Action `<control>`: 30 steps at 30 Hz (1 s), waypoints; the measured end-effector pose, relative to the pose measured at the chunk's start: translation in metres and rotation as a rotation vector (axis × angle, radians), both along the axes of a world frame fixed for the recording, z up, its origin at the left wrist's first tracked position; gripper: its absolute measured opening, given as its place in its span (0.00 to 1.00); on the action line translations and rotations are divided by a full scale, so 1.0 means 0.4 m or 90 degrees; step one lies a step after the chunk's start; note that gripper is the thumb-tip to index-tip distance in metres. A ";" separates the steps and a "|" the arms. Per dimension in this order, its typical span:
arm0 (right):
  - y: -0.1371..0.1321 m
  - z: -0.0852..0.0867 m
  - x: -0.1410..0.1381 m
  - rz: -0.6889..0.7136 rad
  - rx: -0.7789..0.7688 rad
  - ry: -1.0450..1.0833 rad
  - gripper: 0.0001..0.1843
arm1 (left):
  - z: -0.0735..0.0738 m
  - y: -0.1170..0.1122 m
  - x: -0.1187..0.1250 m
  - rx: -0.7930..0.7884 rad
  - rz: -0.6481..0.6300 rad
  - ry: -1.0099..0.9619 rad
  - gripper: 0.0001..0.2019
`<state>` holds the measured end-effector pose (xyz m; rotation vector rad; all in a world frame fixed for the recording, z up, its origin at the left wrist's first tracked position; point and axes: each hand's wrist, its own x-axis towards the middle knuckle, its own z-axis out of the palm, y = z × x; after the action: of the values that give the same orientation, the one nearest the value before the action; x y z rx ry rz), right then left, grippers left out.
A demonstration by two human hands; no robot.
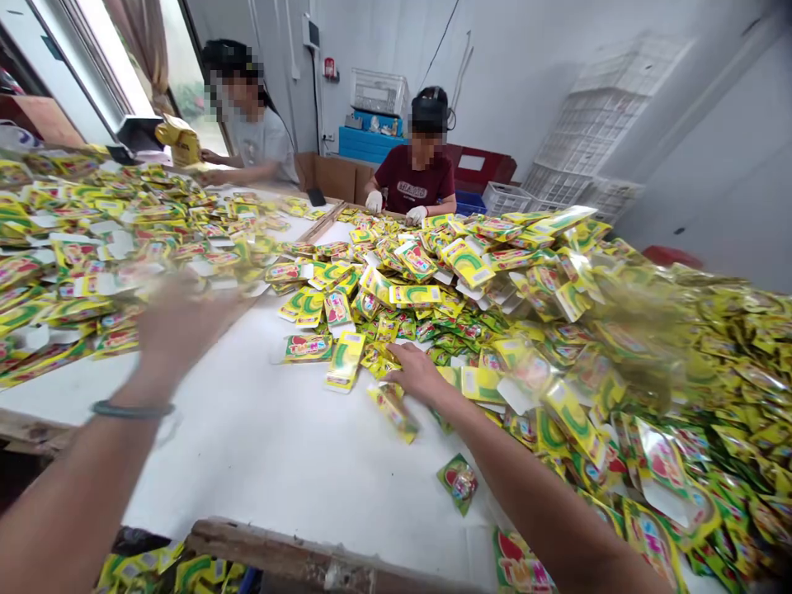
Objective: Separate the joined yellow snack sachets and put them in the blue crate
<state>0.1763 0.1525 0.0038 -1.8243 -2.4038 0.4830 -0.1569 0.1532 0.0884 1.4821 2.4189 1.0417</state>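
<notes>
My right hand (416,373) reaches into a heap of yellow-green packets (470,272) on the white table (278,454), its fingers closed on some packets at the heap's near edge. A yellow packet (344,361) lies just left of it. My left hand (176,318) is blurred, raised over the table's left side near another spread of packets (80,247); its fingers look apart and nothing shows in it. A dark band circles my left wrist.
Two people sit at the far side, one in a maroon shirt (416,183) with white gloves, one in grey (263,144). White crates (594,124) are stacked at the back right. A single green packet (459,483) lies near the front edge.
</notes>
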 end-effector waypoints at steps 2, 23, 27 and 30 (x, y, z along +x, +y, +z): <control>-0.038 -0.004 -0.001 0.025 -0.004 0.061 0.25 | -0.048 -0.033 0.117 -0.092 -0.154 -0.007 0.25; -0.217 -0.009 0.016 0.125 0.063 -0.078 0.24 | -0.272 -0.194 0.472 -0.212 -0.343 -0.020 0.07; -0.229 -0.033 -0.005 0.062 0.055 -0.090 0.30 | -0.298 -0.183 0.440 -0.194 -0.326 -0.162 0.10; -0.230 -0.040 -0.003 0.036 0.020 -0.061 0.23 | -0.316 -0.182 0.407 -0.126 -0.295 -0.498 0.18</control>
<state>0.1752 0.0604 -0.0121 -1.8097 -2.5162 0.3681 0.0057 0.0804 -0.0381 1.1727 1.5012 0.9839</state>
